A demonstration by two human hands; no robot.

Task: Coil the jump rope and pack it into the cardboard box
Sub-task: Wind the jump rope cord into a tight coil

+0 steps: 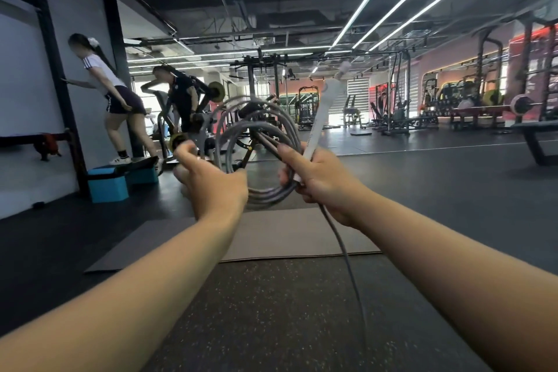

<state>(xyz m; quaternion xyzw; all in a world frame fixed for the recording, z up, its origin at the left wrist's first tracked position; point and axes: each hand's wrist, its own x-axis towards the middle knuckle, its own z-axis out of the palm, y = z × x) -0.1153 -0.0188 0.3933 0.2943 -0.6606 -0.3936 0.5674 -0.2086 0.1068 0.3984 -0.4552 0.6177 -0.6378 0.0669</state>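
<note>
A grey jump rope [259, 130] is wound into several loops held up at chest height between my two hands. My right hand [320, 184] grips the bundle's right side together with a white handle [323, 109] that points up and to the right. My left hand [211, 187] pinches the coil's left side. One loose strand [347, 260] hangs from my right hand down toward the floor. A flat brown cardboard sheet [271, 235] lies on the floor beneath the coil; no standing box is visible.
Dark speckled rubber flooring [271, 311] spreads all around. Two people exercise at the left by a blue step box [107, 186] and a weight machine [205, 112]. Racks, benches and barbells [489, 106] line the far right.
</note>
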